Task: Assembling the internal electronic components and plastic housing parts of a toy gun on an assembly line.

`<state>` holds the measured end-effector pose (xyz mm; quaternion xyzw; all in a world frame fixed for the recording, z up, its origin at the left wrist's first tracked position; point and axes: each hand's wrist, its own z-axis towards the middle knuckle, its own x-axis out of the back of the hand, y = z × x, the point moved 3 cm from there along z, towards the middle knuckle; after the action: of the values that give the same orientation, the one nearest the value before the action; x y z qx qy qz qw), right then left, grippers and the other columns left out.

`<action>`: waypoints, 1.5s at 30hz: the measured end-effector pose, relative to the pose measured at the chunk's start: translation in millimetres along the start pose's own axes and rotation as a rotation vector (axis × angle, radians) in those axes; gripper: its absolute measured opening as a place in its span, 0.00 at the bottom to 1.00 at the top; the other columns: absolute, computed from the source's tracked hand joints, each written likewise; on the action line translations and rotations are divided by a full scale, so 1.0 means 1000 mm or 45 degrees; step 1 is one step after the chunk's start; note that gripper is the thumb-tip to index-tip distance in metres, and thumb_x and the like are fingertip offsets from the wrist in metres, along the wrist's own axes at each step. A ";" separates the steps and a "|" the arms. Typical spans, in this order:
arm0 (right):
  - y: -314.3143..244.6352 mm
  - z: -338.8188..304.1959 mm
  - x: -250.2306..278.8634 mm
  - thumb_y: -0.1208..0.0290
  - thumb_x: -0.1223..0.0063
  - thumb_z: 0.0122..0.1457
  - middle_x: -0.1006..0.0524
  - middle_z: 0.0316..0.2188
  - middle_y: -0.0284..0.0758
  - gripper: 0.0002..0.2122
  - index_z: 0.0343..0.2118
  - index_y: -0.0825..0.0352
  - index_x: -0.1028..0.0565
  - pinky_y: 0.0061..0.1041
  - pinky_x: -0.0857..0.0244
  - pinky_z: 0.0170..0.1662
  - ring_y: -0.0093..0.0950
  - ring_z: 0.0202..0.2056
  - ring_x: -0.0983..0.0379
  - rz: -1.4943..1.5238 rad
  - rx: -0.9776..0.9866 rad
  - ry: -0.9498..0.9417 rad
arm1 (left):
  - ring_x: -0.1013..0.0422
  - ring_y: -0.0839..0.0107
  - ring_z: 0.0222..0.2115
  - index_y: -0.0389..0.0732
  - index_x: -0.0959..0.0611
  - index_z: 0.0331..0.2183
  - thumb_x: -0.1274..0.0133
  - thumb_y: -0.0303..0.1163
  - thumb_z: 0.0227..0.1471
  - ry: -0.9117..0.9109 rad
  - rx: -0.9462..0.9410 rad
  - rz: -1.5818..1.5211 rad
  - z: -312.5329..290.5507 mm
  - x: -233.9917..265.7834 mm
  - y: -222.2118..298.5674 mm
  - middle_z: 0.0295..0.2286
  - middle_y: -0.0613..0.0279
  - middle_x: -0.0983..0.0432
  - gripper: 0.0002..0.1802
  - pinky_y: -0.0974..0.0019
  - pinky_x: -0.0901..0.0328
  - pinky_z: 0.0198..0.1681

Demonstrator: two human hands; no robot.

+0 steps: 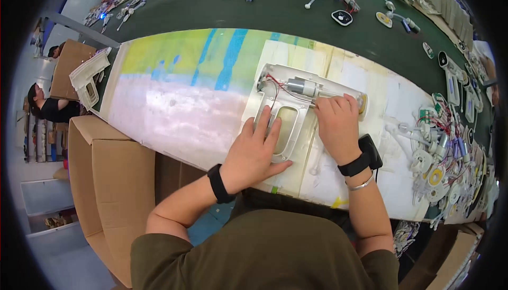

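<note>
A: In the head view, where is the casing?
B: The white casing (290, 99) lies on its side on the table (174, 105), in front of the person, its hollow face up. A motor (304, 87) and red wires (273, 81) sit inside.
A: And the left hand (250, 153)?
B: Spread out, fingers resting over the handle's left side, not clenched.
A: The right hand (338, 130)?
B: Its fingers curl at the casing's edge, near the motor. I can't tell whether they grip anything.
A: What's around?
B: A pile of parts (442, 157) on the right, a cardboard box (123, 184) on the left, and a green belt (286, 4) beyond the table.
</note>
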<state>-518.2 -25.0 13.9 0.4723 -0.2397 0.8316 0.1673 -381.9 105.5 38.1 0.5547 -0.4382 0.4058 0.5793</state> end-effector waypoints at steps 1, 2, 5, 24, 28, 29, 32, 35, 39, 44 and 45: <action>0.000 0.000 0.005 0.77 0.46 0.45 0.28 0.31 0.34 0.11 0.33 0.63 0.29 0.38 0.43 0.50 0.31 0.38 0.32 0.066 -0.032 0.083 | 0.39 0.42 0.47 0.28 0.38 0.52 0.38 0.45 0.37 -0.032 -0.011 -0.009 0.008 -0.001 -0.005 0.54 0.34 0.48 0.46 0.52 0.42 0.52; 0.002 -0.001 0.009 0.77 0.46 0.45 0.28 0.35 0.36 0.12 0.34 0.63 0.29 0.39 0.43 0.51 0.34 0.41 0.32 0.127 -0.072 0.166 | 0.39 0.42 0.47 0.28 0.38 0.52 0.38 0.45 0.37 -0.028 -0.017 -0.013 0.018 0.001 -0.012 0.54 0.34 0.48 0.46 0.52 0.42 0.52; -0.007 -0.002 0.027 0.78 0.43 0.42 0.30 0.42 0.39 0.15 0.36 0.65 0.28 0.40 0.41 0.50 0.39 0.45 0.35 0.142 0.027 0.351 | 0.36 0.44 0.43 0.27 0.36 0.50 0.40 0.46 0.37 0.202 -0.100 -0.051 0.030 0.045 -0.039 0.52 0.33 0.44 0.44 0.55 0.38 0.47; 0.008 -0.006 0.008 0.75 0.43 0.45 0.30 0.37 0.37 0.11 0.33 0.65 0.28 0.38 0.40 0.48 0.35 0.43 0.34 0.370 0.037 -0.103 | 0.32 0.54 0.44 0.32 0.29 0.46 0.47 0.56 0.45 0.699 0.320 -0.372 0.270 0.074 -0.185 0.43 0.48 0.29 0.38 0.59 0.38 0.48; -0.001 -0.002 0.019 0.77 0.41 0.43 0.30 0.41 0.39 0.15 0.37 0.67 0.28 0.39 0.39 0.48 0.37 0.44 0.35 0.620 -0.053 -0.036 | 0.32 0.76 0.35 0.32 0.25 0.41 0.49 0.45 0.53 0.613 0.245 -2.025 0.235 0.088 -0.107 0.34 0.62 0.26 0.25 0.72 0.38 0.39; -0.007 0.002 0.023 0.77 0.40 0.43 0.31 0.44 0.39 0.17 0.40 0.67 0.29 0.38 0.39 0.47 0.36 0.46 0.35 0.744 -0.074 -0.015 | 0.32 0.76 0.35 0.32 0.25 0.41 0.49 0.45 0.53 0.623 0.260 -2.025 0.227 0.090 -0.100 0.34 0.62 0.26 0.25 0.72 0.38 0.39; -0.036 0.026 0.032 0.76 0.38 0.45 0.31 0.46 0.39 0.21 0.44 0.69 0.30 0.35 0.38 0.46 0.35 0.48 0.34 1.467 -0.522 0.123 | 0.31 0.78 0.32 0.34 0.22 0.37 0.49 0.42 0.54 0.686 0.173 -1.833 0.207 0.083 -0.082 0.32 0.63 0.26 0.20 0.73 0.37 0.35; -0.056 0.045 0.018 0.74 0.37 0.45 0.28 0.43 0.38 0.23 0.46 0.70 0.31 0.29 0.37 0.46 0.31 0.45 0.32 1.622 -0.696 0.299 | 0.29 0.75 0.28 0.34 0.21 0.33 0.49 0.36 0.53 0.789 0.054 -1.486 0.188 0.083 -0.049 0.28 0.63 0.24 0.13 0.74 0.35 0.31; -0.050 0.043 0.006 0.74 0.38 0.45 0.25 0.36 0.39 0.22 0.45 0.71 0.31 0.23 0.36 0.44 0.27 0.38 0.28 1.514 -0.587 0.038 | 0.30 0.65 0.37 0.32 0.24 0.36 0.54 0.37 0.56 0.657 0.019 -2.079 0.155 0.083 -0.013 0.34 0.56 0.27 0.16 0.64 0.33 0.41; -0.044 0.029 0.012 0.74 0.38 0.45 0.26 0.37 0.38 0.23 0.45 0.71 0.32 0.24 0.37 0.45 0.28 0.40 0.29 1.518 -0.422 -0.167 | 0.31 0.62 0.33 0.33 0.25 0.33 0.55 0.42 0.56 0.087 0.090 -3.208 0.138 0.073 -0.001 0.32 0.54 0.28 0.18 0.58 0.33 0.39; -0.041 0.028 0.009 0.73 0.37 0.46 0.26 0.39 0.38 0.23 0.46 0.71 0.32 0.25 0.37 0.46 0.29 0.42 0.30 1.589 -0.381 -0.260 | 0.31 0.61 0.31 0.35 0.25 0.29 0.56 0.45 0.56 -0.146 0.012 -3.489 0.134 0.077 0.009 0.30 0.54 0.28 0.20 0.54 0.33 0.38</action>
<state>-481.8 -6.0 44.2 0.2926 -0.5970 0.6811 -0.3068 -376.2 -29.0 114.1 0.5576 0.4341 -0.5081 0.4924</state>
